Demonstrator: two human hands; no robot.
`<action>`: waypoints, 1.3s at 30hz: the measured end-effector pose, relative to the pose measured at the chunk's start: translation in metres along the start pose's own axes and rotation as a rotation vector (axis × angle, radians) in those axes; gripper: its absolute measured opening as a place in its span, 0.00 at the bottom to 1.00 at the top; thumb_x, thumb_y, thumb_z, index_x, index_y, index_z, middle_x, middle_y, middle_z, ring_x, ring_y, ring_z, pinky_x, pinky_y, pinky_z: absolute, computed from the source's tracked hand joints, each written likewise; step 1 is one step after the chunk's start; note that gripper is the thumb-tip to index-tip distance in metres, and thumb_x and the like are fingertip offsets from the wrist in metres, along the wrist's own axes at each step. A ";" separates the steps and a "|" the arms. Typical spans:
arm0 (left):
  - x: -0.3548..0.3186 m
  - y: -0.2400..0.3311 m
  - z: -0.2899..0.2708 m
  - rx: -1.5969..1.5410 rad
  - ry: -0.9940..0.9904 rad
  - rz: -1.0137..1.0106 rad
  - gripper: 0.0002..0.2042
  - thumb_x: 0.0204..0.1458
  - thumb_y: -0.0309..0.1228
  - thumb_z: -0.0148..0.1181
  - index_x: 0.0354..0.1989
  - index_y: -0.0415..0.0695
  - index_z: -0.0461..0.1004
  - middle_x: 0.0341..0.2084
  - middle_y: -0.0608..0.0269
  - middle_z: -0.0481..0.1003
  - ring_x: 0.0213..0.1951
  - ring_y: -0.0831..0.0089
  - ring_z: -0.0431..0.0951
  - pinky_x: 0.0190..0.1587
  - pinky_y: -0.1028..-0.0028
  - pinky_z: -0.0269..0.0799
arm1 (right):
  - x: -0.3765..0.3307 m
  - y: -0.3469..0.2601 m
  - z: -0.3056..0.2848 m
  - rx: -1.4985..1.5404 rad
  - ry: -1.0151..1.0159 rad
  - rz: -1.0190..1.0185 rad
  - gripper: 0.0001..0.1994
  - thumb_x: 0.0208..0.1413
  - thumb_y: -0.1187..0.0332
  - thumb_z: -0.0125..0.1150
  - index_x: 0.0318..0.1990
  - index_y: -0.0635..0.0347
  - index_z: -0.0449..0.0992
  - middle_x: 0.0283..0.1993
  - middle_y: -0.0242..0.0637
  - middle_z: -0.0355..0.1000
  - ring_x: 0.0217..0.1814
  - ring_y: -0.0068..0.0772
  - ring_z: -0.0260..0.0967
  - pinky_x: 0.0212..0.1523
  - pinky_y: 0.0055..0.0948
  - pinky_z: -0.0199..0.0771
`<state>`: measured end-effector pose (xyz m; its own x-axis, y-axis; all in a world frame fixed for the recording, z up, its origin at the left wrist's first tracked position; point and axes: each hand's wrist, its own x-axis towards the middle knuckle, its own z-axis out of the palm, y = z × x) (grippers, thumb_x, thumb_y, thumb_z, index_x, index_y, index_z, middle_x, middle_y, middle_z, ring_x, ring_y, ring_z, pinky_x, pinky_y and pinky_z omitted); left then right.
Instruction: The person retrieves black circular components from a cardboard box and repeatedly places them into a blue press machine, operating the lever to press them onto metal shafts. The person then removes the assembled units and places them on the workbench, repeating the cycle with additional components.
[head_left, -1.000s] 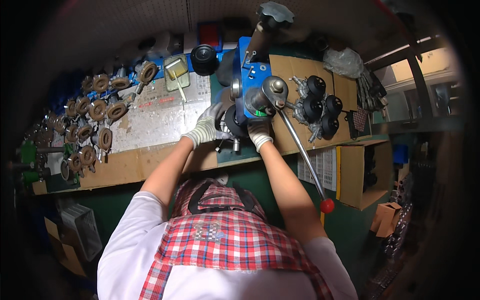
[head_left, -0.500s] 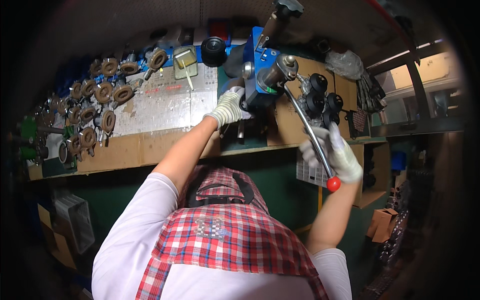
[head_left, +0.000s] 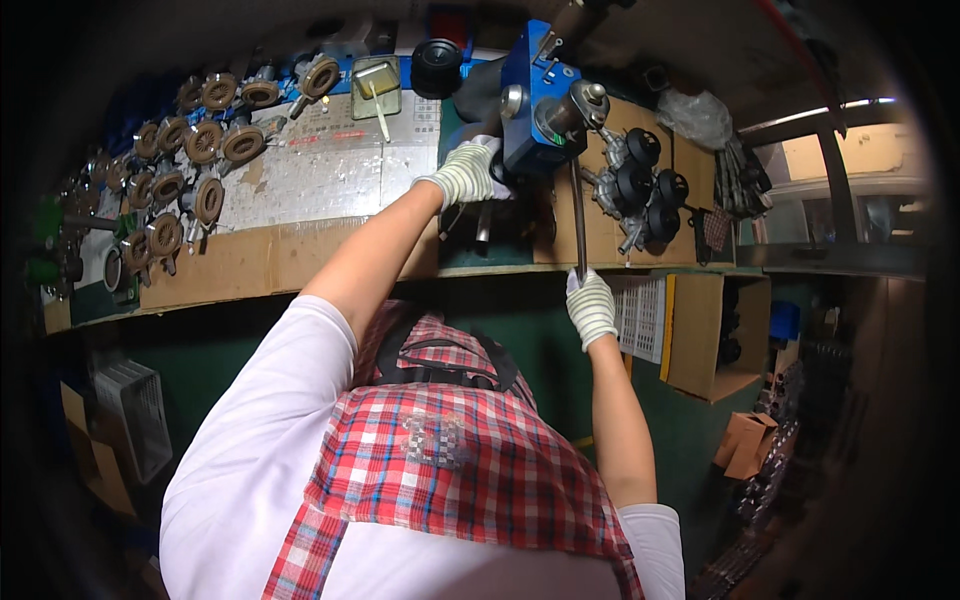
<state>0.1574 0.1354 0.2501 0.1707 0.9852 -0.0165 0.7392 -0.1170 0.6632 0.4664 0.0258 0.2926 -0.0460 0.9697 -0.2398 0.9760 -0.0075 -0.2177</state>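
Note:
A blue hand-lever press (head_left: pixel 540 110) stands at the bench's front edge. My left hand (head_left: pixel 467 175), in a striped white glove, is closed at the press's left side, just under its head. What its fingers hold there is hidden. My right hand (head_left: pixel 591 310), also gloved, wraps round the lower end of the press's long metal lever (head_left: pixel 579 225), which points down towards me. The lever's red ball end is covered by the hand. Beside the press, on the right, lie several metal parts with black round caps (head_left: pixel 640 185).
Many metal parts with brown round discs (head_left: pixel 203 142) crowd the bench's left side. A tray with a brush (head_left: pixel 376 88) and a black round part (head_left: pixel 436 68) sit at the back. An open cardboard box (head_left: pixel 705 335) is below the bench on the right.
My right hand, loose beside the lever before, has moved left and closed on its end. The lever has swung left to point more straight towards me. The left hand stays at the press.

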 end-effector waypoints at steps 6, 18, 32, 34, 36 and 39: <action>-0.009 0.009 -0.010 -0.017 -0.015 -0.029 0.43 0.35 0.51 0.78 0.59 0.38 0.70 0.59 0.42 0.69 0.61 0.44 0.69 0.63 0.56 0.68 | -0.008 0.002 -0.008 -0.026 -0.001 -0.009 0.21 0.68 0.53 0.49 0.47 0.63 0.79 0.38 0.57 0.79 0.42 0.63 0.76 0.44 0.54 0.77; -0.018 0.008 0.000 -0.049 -0.025 -0.079 0.55 0.36 0.49 0.80 0.71 0.38 0.54 0.68 0.39 0.59 0.68 0.42 0.60 0.71 0.58 0.59 | 0.047 0.005 0.079 0.041 0.210 0.050 0.14 0.64 0.58 0.55 0.49 0.55 0.78 0.36 0.53 0.80 0.35 0.60 0.78 0.38 0.52 0.78; -0.040 0.003 0.038 -1.080 0.048 -0.612 0.40 0.61 0.51 0.61 0.75 0.45 0.53 0.60 0.50 0.69 0.58 0.62 0.70 0.54 0.61 0.72 | 0.104 0.016 0.147 0.245 0.477 -0.059 0.17 0.59 0.59 0.58 0.54 0.53 0.75 0.38 0.53 0.79 0.38 0.64 0.76 0.42 0.54 0.76; -0.031 -0.003 0.051 -1.129 0.105 -0.665 0.37 0.62 0.46 0.61 0.76 0.50 0.52 0.58 0.52 0.73 0.58 0.61 0.70 0.55 0.61 0.72 | 0.096 0.012 0.133 0.278 0.363 -0.061 0.16 0.61 0.58 0.56 0.52 0.54 0.76 0.37 0.55 0.79 0.38 0.64 0.76 0.41 0.54 0.76; -0.027 -0.024 0.062 -1.050 0.182 -0.667 0.37 0.62 0.43 0.61 0.76 0.50 0.52 0.58 0.51 0.72 0.59 0.62 0.70 0.57 0.62 0.71 | 0.067 -0.011 0.083 0.209 0.084 0.037 0.17 0.65 0.55 0.54 0.50 0.56 0.77 0.35 0.57 0.77 0.38 0.65 0.75 0.41 0.54 0.75; -0.013 0.012 0.057 -0.870 0.302 -0.671 0.33 0.60 0.42 0.62 0.71 0.43 0.60 0.56 0.51 0.74 0.57 0.62 0.72 0.59 0.65 0.69 | 0.008 0.011 0.022 0.191 -0.004 -0.006 0.19 0.66 0.51 0.53 0.56 0.50 0.75 0.34 0.56 0.78 0.40 0.62 0.76 0.41 0.57 0.76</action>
<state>0.2012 0.1136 0.2160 -0.3396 0.8200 -0.4606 -0.1001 0.4555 0.8846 0.4717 0.0283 0.2676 -0.0533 0.9689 -0.2416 0.9175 -0.0480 -0.3949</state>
